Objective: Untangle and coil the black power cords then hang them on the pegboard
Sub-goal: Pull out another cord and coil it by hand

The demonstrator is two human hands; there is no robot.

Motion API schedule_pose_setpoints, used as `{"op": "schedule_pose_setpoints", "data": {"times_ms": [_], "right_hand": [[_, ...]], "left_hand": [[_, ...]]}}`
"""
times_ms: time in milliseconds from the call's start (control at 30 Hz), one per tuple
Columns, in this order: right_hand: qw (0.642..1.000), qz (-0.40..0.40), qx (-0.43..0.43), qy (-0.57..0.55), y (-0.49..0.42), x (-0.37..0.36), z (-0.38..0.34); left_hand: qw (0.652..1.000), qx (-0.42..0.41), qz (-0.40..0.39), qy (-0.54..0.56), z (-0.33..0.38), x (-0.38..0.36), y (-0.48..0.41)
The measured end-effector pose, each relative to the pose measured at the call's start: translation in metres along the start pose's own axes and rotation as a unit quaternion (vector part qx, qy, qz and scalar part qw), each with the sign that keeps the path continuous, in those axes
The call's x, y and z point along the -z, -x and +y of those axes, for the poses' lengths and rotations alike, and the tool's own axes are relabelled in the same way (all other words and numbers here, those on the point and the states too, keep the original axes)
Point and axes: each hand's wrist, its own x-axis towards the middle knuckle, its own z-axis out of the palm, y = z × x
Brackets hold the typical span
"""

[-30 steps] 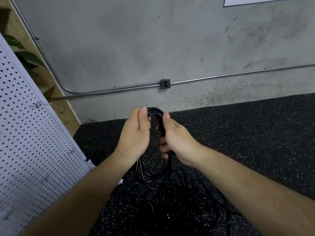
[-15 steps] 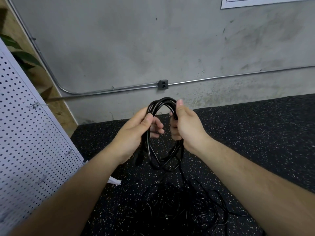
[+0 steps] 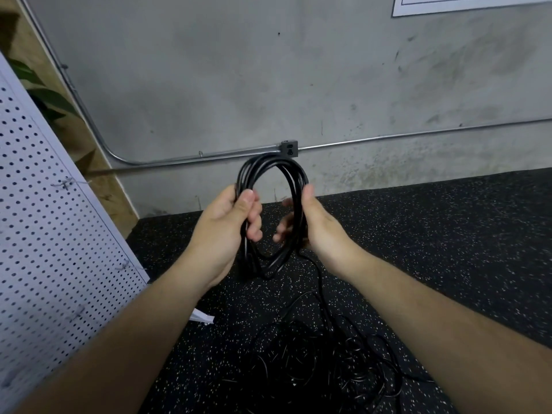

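Black cord, several loops of it gathered into a neat oval coil (image 3: pixel 268 161), held upright in the air in front of the concrete wall and well above the floor. The left hand (image 3: pixel 227 222) has thumb and fingers wrapped round the coil's left side. The right hand (image 3: pixel 316 228) holds the right side with the thumb in front and the fingers behind, though they're a bit blurry so I can't say how tight. One trailing strand (image 3: pixel 321 282) runs from the bottom of the coil down into the tangled pile (image 3: pixel 313 363) on the speckled rubber floor (image 3: pixel 433 234), so I'd say this cord isn't fully wound yet. That pile is a proper mess, and I can't tell how many cords are in it. The white pegboard (image 3: pixel 44 234) leans at the left with a few wire hooks (image 3: pixel 64 183), nothing hanging on the ones I can see. My read: early days, first coil partway done, most of the untangling and all the hanging left.
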Motion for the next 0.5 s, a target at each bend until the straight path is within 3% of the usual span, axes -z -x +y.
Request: {"op": "schedule_pose_setpoints", "data": {"times_ms": [167, 233, 400, 500], "right_hand": [[0.955, -0.155, -0.027, 0.250, 0.003, 0.018, 0.037], [0.930, -0.177, -0.050, 0.319, 0.001, 0.018, 0.052], [0.948, -0.116, -0.094, 0.282, -0.001, 0.008, 0.059], [0.919, -0.090, -0.056, 0.381, -0.003, 0.000, 0.047]], "left_hand": [[0.997, -0.021, 0.028, 0.068, 0.018, 0.014, -0.003], [0.995, -0.024, 0.051, 0.078, 0.021, 0.023, -0.005], [0.988, 0.009, 0.144, 0.063, 0.020, 0.036, -0.007], [0.983, 0.023, 0.174, 0.049, 0.018, 0.037, -0.008]]}}
